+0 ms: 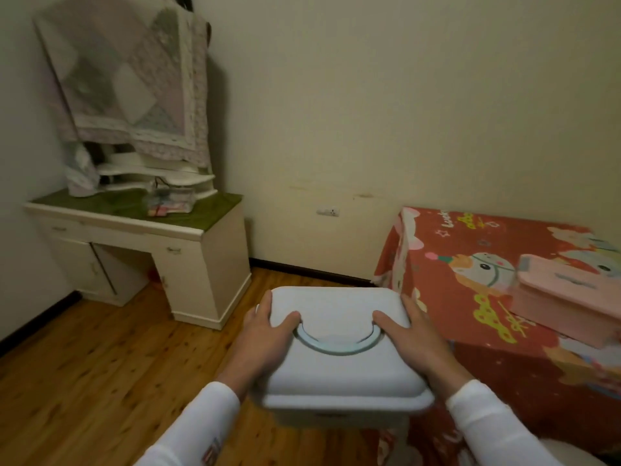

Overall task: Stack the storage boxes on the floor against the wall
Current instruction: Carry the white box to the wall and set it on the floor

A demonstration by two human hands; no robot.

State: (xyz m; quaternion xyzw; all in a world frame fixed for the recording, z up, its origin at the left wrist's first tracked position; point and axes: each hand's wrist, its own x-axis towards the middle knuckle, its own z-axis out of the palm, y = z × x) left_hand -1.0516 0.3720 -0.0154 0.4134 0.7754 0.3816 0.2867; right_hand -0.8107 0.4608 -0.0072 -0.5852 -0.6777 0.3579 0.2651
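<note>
A white storage box (339,368) with a pale blue curved handle set in its lid is held up in the air in front of me, over the wooden floor. My left hand (268,334) grips its left side, thumb on the lid. My right hand (411,334) grips its right side the same way. A pink storage box (568,301) lies on the bed at the right, apart from both hands.
A bed with a red cartoon sheet (477,274) fills the right side. A cream dressing table (188,250) with a cloth-draped mirror (127,79) stands in the left corner. Bare wooden floor (100,364) and the far wall (319,250) with a socket lie between them.
</note>
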